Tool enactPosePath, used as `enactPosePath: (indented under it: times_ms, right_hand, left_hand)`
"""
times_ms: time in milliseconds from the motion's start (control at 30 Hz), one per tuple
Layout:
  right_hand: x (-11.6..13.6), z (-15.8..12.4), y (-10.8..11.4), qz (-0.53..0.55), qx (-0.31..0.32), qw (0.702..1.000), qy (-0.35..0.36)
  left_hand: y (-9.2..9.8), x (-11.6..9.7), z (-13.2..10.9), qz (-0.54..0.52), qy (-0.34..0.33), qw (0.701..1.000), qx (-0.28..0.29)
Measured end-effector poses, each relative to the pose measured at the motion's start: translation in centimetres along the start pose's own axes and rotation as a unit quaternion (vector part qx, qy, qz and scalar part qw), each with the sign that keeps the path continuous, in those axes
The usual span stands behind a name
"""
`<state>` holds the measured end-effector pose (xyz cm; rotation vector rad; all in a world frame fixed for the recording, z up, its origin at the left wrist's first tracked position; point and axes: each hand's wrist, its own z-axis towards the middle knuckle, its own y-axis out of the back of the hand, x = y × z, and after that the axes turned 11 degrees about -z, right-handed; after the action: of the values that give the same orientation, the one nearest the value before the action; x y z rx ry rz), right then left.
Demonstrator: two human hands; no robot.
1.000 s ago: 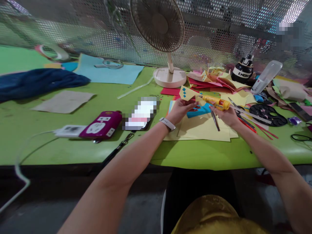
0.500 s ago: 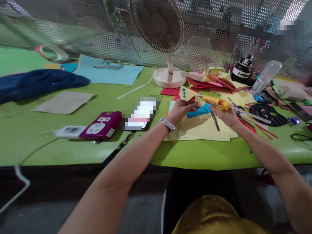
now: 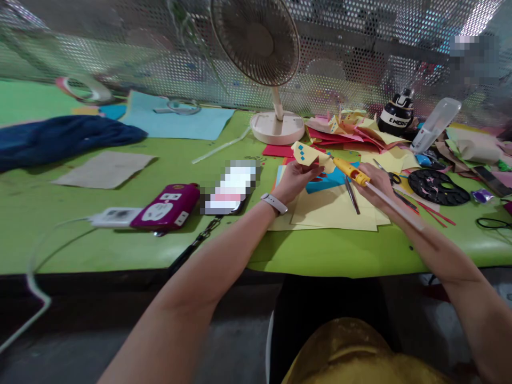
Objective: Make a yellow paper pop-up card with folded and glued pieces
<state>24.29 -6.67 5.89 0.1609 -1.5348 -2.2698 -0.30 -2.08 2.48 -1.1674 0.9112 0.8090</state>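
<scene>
Pinched in my left hand (image 3: 295,180) is a small folded yellow paper piece (image 3: 307,154) with blue diamonds on it. My right hand (image 3: 376,184) is closed around a yellow hot glue gun (image 3: 347,167), its nozzle pointing left at the paper piece's right edge. I cannot tell whether the nozzle touches it. A whitish glue stick (image 3: 394,205) sticks out of the gun's back, over my right wrist. Below my hands lie a blue paper piece (image 3: 326,183), pale yellow sheets (image 3: 334,213) and a slim metal tool (image 3: 352,196).
Left of my arm lie a phone (image 3: 230,186) and a purple power strip (image 3: 166,207) with a white charger (image 3: 116,217). A fan (image 3: 278,128) stands behind. At right are paper scraps (image 3: 360,136), a black bottle (image 3: 396,117) and a black palette (image 3: 438,188).
My right hand has turned the glue gun, so its nozzle sits slightly higher and the glue stick now slants down across my wrist. My left hand has tilted the paper piece slightly.
</scene>
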Motion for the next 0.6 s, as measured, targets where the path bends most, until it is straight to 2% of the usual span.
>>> enactPosePath:
  times_ms: [67, 133, 267, 333, 433, 600]
  right_hand:
    - [0.1, 0.1, 1.4, -0.075, -0.008, 0.997, -0.005]
    - [0.0, 0.5, 2.9, -0.096, -0.041, 0.994, -0.036]
    - [-1.6, 0.9, 6.3, -0.107, -0.084, 0.975, -0.173]
    - [-3.4, 0.3, 7.8, -0.128, -0.059, 0.968, -0.209]
    - [-7.1, -1.7, 9.0, -0.150, -0.021, 0.964, -0.219]
    - [-13.0, -5.7, 8.5, -0.172, 0.087, 0.943, -0.271]
  left_hand:
    - [-0.1, -0.2, 0.0, -0.003, 0.002, 1.000, -0.003]
    - [-0.1, -0.4, 0.0, -0.004, 0.005, 1.000, -0.005]
    - [0.0, -0.6, 0.0, 0.005, 0.011, 1.000, -0.019]
    - [0.1, -0.7, 0.1, 0.007, 0.014, 0.999, -0.027]
    - [0.1, -0.6, 0.2, 0.003, 0.015, 0.999, -0.032]
    - [0.2, -0.6, 0.4, -0.007, 0.011, 0.999, -0.040]
